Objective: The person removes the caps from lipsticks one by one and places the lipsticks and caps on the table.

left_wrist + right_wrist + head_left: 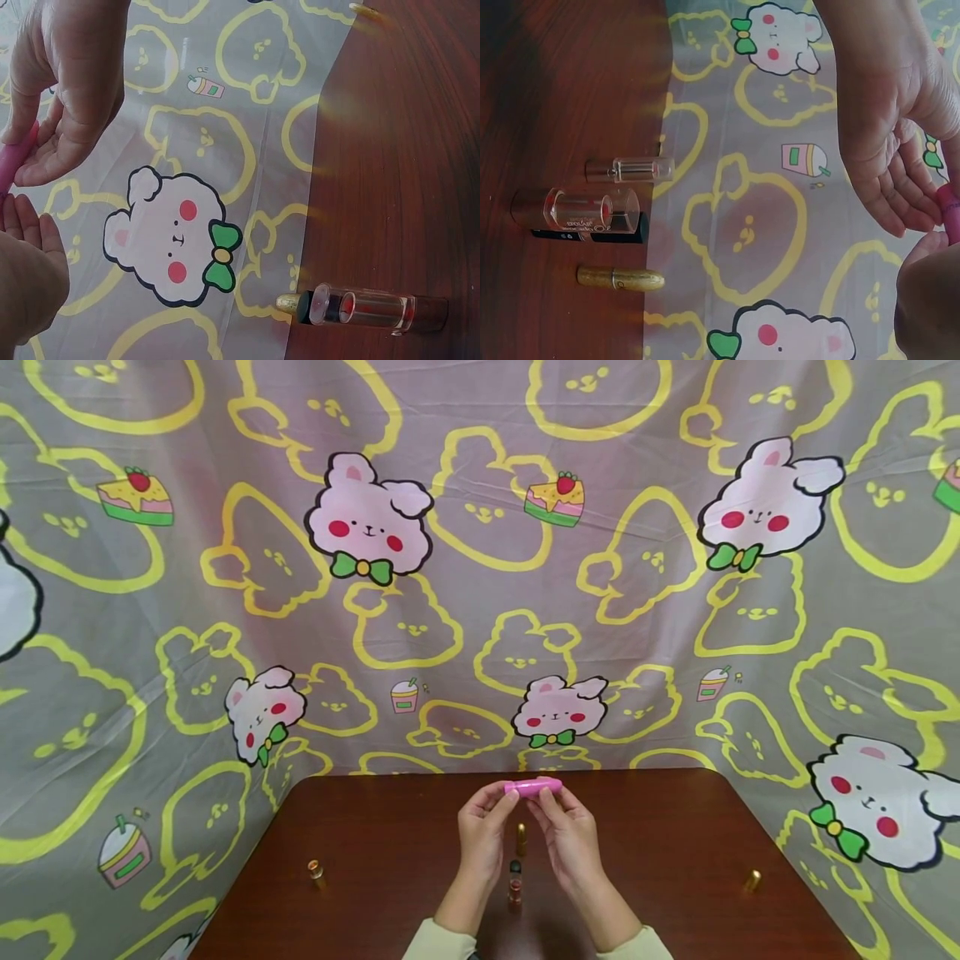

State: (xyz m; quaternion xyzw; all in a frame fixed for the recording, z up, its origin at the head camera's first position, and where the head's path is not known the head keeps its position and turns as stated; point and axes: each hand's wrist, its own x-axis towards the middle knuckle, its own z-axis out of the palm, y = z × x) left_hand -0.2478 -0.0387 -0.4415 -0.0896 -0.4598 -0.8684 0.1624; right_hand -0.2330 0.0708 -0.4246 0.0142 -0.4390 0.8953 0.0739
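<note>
Above the far part of the table, both hands hold a glossy pink lipstick-like tube (534, 787) level in front of the patterned cloth. My left hand (483, 831) pinches its left end between thumb and fingers. At the tapered right end, my right hand (566, 835) grips with thumb and fingertips. The left wrist view shows part of the pink tube (13, 161) between the hands; in the right wrist view only a short piece of it (949, 206) appears. Below the hands, a clear-capped lipstick (515, 893), a black-topped tube (515, 867) and a gold tube (521, 839) stand in line.
Toward the left of the dark wooden table (375, 852) stands a small gold tube with a clear top (317, 872). Another gold tube (753, 881) is near the right edge. A grey cloth with cartoon rabbits (465, 585) surrounds the table's back and sides.
</note>
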